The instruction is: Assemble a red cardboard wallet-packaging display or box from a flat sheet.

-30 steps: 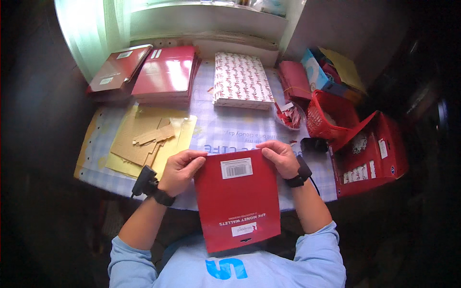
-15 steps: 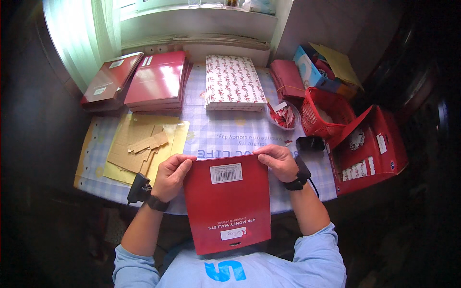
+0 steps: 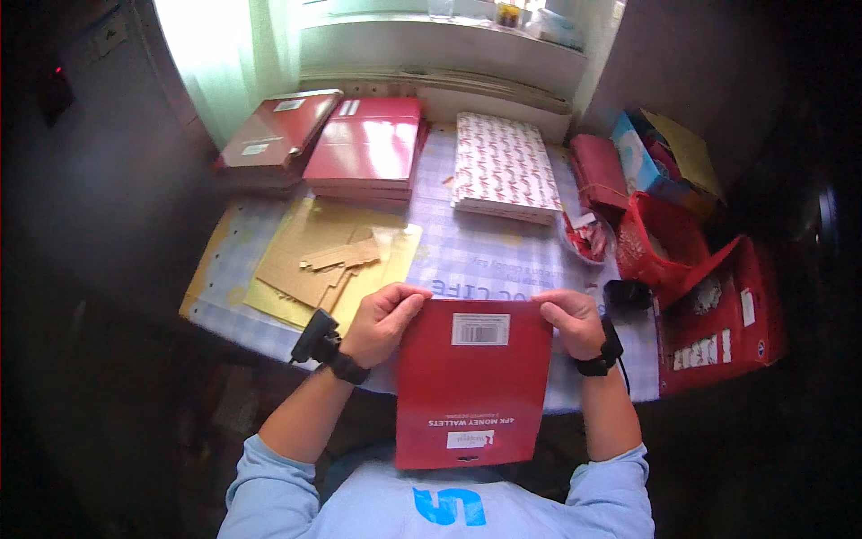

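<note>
A flat red card packet (image 3: pixel 471 382) hangs between my hands over the front edge of the table. It has a white barcode label at its far end and a hang slot at the end nearest me. My left hand (image 3: pixel 382 325) pinches its far left corner between thumb and fingers. At the far right corner, my right hand (image 3: pixel 576 325) pinches it the same way. Both wrists wear dark bands with small black devices on them.
A checked cloth (image 3: pixel 431 242) covers the table. Brown card pieces (image 3: pixel 310 256) lie on yellow sheets (image 3: pixel 400 251) at left. Behind stand red stacks (image 3: pixel 364 148) and a patterned white stack (image 3: pixel 503 162). At right are a red basket (image 3: pixel 664 238) and an open red box (image 3: pixel 718 310).
The view has shifted, so the table, packet and hands mostly appear further right. Both hands keep their pinch on the packet's far corners.
</note>
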Demonstrator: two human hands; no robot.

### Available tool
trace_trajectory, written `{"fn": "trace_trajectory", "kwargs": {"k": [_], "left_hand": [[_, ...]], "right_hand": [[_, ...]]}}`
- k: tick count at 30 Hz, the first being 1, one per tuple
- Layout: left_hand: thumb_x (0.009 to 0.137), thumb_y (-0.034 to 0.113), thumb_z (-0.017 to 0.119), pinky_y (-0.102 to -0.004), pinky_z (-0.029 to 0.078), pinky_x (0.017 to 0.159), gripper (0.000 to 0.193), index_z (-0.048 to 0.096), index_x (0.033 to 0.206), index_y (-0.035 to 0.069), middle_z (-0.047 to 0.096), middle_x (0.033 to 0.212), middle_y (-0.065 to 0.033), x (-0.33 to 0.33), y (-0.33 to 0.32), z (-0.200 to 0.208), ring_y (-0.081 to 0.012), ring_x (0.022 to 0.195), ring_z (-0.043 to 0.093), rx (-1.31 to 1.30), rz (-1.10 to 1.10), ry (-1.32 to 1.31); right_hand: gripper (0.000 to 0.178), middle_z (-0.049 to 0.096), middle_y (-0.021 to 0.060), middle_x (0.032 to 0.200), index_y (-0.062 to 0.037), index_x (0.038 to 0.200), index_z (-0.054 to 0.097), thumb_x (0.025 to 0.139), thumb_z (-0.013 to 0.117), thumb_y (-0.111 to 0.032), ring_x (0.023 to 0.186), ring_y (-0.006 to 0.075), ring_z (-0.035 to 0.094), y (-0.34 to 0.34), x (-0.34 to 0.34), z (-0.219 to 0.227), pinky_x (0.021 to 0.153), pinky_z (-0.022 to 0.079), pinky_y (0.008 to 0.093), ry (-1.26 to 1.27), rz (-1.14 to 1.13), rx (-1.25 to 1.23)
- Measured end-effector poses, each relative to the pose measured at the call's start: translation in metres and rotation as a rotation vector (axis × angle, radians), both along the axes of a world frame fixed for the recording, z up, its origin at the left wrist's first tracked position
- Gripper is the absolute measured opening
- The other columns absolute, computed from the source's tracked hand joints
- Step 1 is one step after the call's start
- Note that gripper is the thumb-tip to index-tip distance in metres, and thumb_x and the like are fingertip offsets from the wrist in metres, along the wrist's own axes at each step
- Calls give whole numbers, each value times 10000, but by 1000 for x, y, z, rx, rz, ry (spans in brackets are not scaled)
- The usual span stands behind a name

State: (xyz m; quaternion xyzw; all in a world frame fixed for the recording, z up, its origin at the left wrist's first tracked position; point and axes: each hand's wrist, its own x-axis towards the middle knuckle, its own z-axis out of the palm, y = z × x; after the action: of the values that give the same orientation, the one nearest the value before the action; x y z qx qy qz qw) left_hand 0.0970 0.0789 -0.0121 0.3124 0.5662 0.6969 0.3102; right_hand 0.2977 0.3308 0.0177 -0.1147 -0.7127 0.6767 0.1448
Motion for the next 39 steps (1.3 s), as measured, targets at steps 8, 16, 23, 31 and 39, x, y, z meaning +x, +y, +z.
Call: {"fn": "trace_trajectory", "kwargs": {"k": [8, 16, 23, 31, 39], "left_hand": [[988, 130, 555, -199, 477, 736, 184, 636, 1095, 4, 640, 919, 17, 0, 0, 4, -30, 822, 562, 56, -28, -88], [983, 92, 545, -204, 453, 760, 159, 634, 1072, -5, 640, 947, -2, -1, -10, 5, -45, 844, 554, 34, -13, 42], [953, 28, 561, -225, 479, 801, 142, 644, 1062, -10, 669, 979, -47, 21, -32, 29, -77, 895, 594, 75, 14, 129], [757, -37, 754, -341, 557, 834, 390, 656, 1130, 15, 693, 1075, -173, 33, -40, 50, -298, 990, 682, 223, -202, 607], [838, -68, 658, -326, 565, 814, 319, 660, 1143, 28, 695, 1074, -171, 42, -38, 42, -289, 980, 690, 216, -235, 611]], "right_hand": [[180, 684, 34, 975, 8, 1091, 671, 943, 584, -48, 861, 78, 607, 0, 0, -5, 785, 487, 230, 77, -15, -54], [172, 683, 35, 957, 8, 1079, 679, 935, 590, -21, 852, 76, 608, -10, 5, 9, 770, 493, 223, 144, -7, 93], [175, 672, 76, 904, 29, 1032, 687, 885, 596, 55, 799, 117, 618, -32, 25, 25, 720, 488, 238, 277, -20, 150], [190, 687, 129, 870, 17, 950, 682, 812, 609, 125, 745, 156, 635, -53, 45, 22, 657, 484, 245, 449, -107, 320], [197, 662, 99, 837, 2, 965, 687, 806, 647, 110, 724, 146, 617, -59, 47, 23, 629, 469, 251, 436, -76, 304]]}}
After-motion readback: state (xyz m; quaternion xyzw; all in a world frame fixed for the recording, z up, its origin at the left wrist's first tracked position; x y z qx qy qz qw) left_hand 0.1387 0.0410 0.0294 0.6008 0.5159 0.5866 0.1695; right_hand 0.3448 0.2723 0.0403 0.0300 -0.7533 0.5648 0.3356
